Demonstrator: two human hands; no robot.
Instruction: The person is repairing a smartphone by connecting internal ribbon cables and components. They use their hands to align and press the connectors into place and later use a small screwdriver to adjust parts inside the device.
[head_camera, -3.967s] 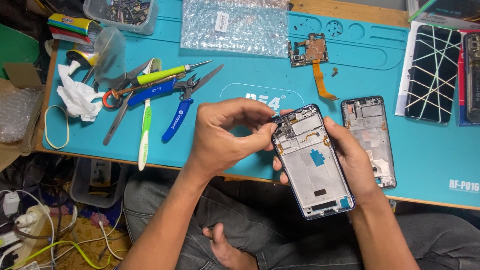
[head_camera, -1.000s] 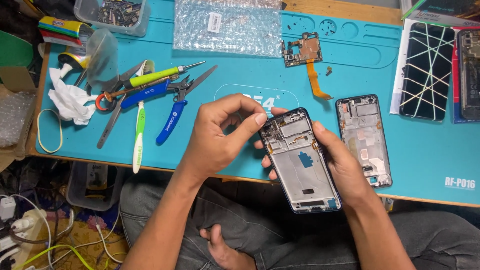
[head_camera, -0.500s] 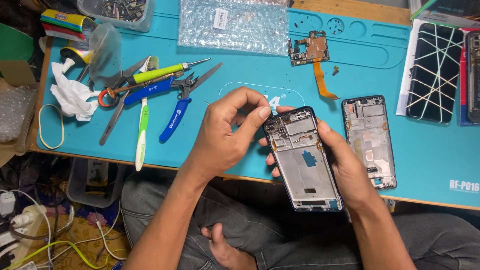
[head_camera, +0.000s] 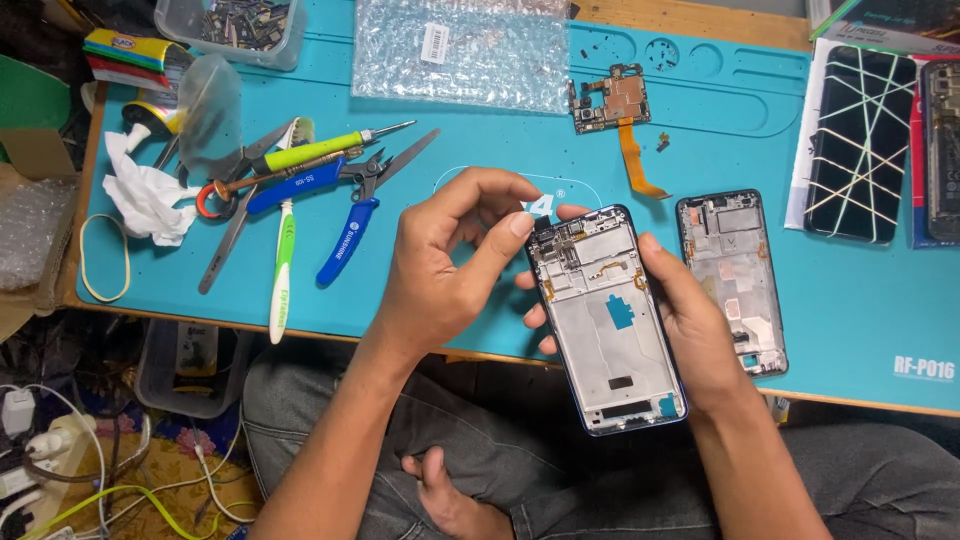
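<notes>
Two hands on an opened phone frame, centre of frame

Right hand (head_camera: 700, 330) cradled the phone mid-frame (head_camera: 612, 320) from beneath and along its right edge, fingers wrapped around it, thumb on the right rim. Frame was held face-up, tilted slightly, lower end hanging over the near edge of the teal repair mat (head_camera: 480, 170), just right of centre of the picture.

Left hand (head_camera: 445, 265) was curled, thumb and forefinger pinched at the frame's top-left corner. Couldn't tell whether anything small sat between the fingertips.

Second stripped phone frame (head_camera: 732, 280) lay flat on the mat just to the right, apart from the held one. Logic board with orange flex cable (head_camera: 615, 110) sat above it, upper centre-right. Bubble-wrap bag (head_camera: 460, 50) was at top centre. Black phone with cracked glass (head_camera: 860, 145) was at the upper right.

Tool pile sat left of centre: blue-handled cutters (head_camera: 355, 225), yellow-green screwdriver (head_camera: 320, 150), white-and-green toothbrush (head_camera: 283, 260), tweezers (head_camera: 225, 240). Crumpled white tissue (head_camera: 145, 195) and a rubber band (head_camera: 103, 258) were at far left. Clear parts bin (head_camera: 235, 25) was at upper left.
</notes>
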